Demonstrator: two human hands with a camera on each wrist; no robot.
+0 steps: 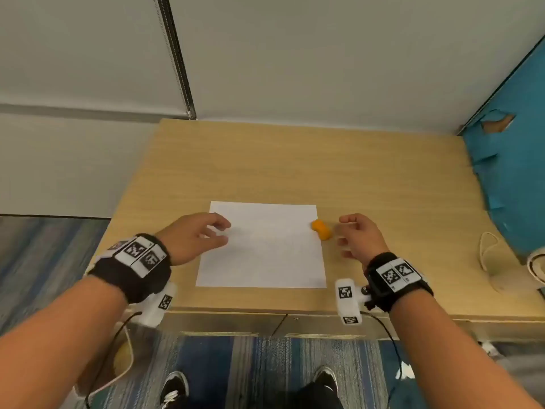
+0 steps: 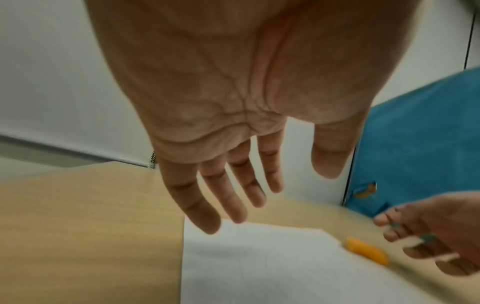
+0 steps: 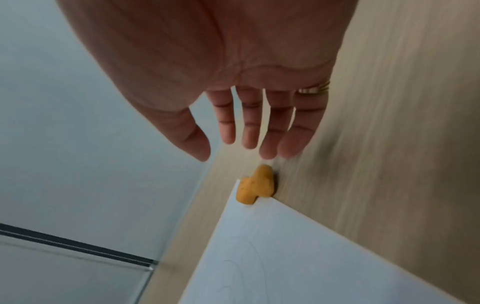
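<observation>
A white sheet of paper [image 1: 262, 246] lies flat on the wooden table [image 1: 295, 160]. A small orange lump [image 1: 321, 229], perhaps an eraser, rests at the sheet's far right corner. My left hand [image 1: 206, 234] hovers over the sheet's left edge with fingers loosely spread and nothing in it. Just right of the orange lump, my right hand [image 1: 346, 234] hangs empty with relaxed fingers, a ring on one of them. The left wrist view shows the paper [image 2: 259, 267], the orange lump [image 2: 366, 252] and the left hand [image 2: 259, 195]. In the right wrist view the right hand [image 3: 233, 148] is a little short of the lump [image 3: 255, 185] and the paper [image 3: 285, 257].
A blue torn-covered panel [image 1: 513, 160] stands along the table's right side. Cream looped cord and a white round object [image 1: 501, 261] lie at the right edge. A white wall [image 1: 295, 54] backs the table. Patterned carpet and my shoes are below the front edge.
</observation>
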